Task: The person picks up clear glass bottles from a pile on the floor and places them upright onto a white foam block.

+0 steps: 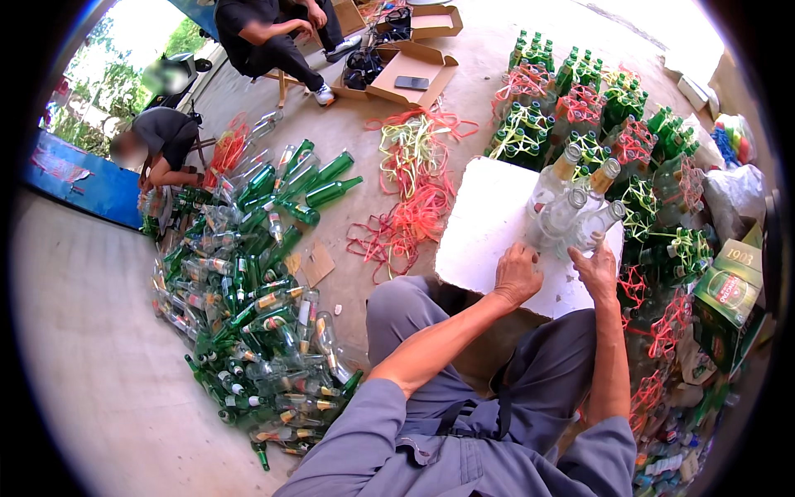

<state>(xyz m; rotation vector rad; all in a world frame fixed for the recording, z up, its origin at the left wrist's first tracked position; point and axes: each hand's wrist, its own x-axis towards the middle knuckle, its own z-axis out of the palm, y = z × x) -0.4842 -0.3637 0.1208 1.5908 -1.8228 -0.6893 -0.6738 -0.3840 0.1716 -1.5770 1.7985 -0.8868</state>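
Observation:
Several clear glass bottles (pixel 561 208) stand close together on a white board (pixel 478 217) in front of my knees. Two at the back have gold foil at the neck (pixel 602 181). My left hand (pixel 520 272), its fingers curled, rests by the board's middle, just left of the bottles' bases. My right hand (pixel 595 266) is at the lower part of the nearest right bottle (pixel 593 225), thumb and forefinger spread at its glass. Whether either hand grips a thin band or a bottle is too unclear to tell.
Green and clear bottles bundled with netted plastic bands (pixel 528 124) stand at right. A pile of loose bottles (pixel 267 310) covers the floor at left. Red and yellow bands (pixel 416 186) lie beyond my knee. Two people (pixel 273 43) (pixel 164 140) sit or crouch near cardboard boxes (pixel 428 59) and the pile.

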